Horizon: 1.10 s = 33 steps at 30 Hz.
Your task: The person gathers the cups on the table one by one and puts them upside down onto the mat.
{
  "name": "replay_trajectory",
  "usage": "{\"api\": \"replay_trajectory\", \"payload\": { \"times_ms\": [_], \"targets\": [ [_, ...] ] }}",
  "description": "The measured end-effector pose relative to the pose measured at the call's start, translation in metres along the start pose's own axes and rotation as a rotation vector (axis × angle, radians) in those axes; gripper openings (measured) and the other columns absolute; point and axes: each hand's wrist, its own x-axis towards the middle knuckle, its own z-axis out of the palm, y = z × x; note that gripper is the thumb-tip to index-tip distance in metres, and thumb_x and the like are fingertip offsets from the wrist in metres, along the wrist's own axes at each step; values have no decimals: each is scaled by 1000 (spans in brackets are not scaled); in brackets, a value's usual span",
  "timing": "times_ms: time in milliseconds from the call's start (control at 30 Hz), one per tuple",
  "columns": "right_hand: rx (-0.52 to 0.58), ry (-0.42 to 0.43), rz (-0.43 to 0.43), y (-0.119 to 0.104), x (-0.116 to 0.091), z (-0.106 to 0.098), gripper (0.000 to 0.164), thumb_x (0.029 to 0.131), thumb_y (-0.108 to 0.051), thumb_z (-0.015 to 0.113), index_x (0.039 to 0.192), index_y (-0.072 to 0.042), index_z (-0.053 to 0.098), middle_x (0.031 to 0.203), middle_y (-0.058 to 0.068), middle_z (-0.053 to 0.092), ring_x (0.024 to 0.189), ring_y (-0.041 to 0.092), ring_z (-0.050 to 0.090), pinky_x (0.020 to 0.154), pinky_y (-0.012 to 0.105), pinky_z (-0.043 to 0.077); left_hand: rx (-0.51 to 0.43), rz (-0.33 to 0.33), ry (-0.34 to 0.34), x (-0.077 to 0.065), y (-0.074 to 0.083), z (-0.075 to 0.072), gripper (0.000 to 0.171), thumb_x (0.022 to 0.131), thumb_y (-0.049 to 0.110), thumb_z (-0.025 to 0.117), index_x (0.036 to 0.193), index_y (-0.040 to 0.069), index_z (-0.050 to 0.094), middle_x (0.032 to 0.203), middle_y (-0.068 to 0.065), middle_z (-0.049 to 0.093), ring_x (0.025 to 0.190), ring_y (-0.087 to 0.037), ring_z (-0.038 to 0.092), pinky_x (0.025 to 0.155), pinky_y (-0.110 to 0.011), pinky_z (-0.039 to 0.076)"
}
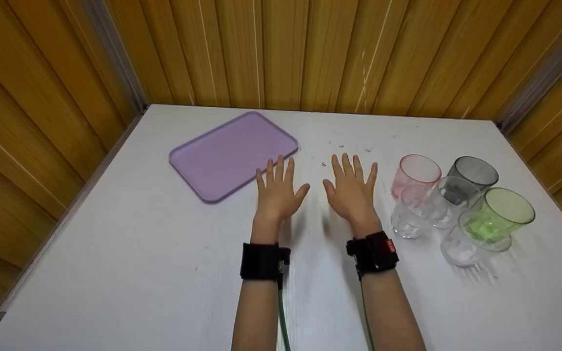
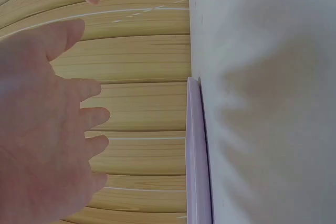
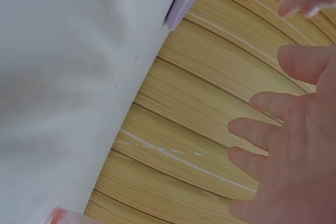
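Both hands hover over the white table with fingers spread, palms down and nothing held. My left hand is just right of the near edge of a purple rectangular tray, which lies flat. My right hand is left of a cluster of cups. Among them are a pink cup, a grey cup, a green cup and several clear cups, all upright. In the left wrist view the tray shows edge-on. A bit of the pink cup enters the right wrist view.
The white table is bounded by wood-patterned panels at the back and both sides. Small dark marks dot its surface beyond the hands. Black straps circle both wrists, with green cables running back along the forearms.
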Motion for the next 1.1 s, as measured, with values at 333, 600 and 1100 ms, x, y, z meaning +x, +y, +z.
{"api": "replay_trajectory", "payload": {
  "times_ms": [333,600,1100],
  "targets": [
    [50,3,56,5,-3,-12,56,95,-34,38,144,-11,25,148,17,23,138,35,11,104,60,-11,-35,-53,3,-1,-26,-1,72,92,52,36,147,12,13,153,-11,6,140,-32,-1,110,-53,-5],
    [73,18,98,10,-6,-20,50,94,-29,42,138,-6,37,145,21,27,134,37,21,105,61,-5,-82,-88,-13,-2,-39,-1,72,92,47,41,146,9,12,152,-13,5,139,-33,0,110,-53,-6],
    [119,152,255,24,-14,-35,28,88,-17,48,104,-2,66,108,22,59,102,39,52,88,53,31,-97,-263,-88,-6,-74,5,75,91,45,44,146,9,9,152,-14,2,138,-37,2,105,-62,-1]
  ]
}}
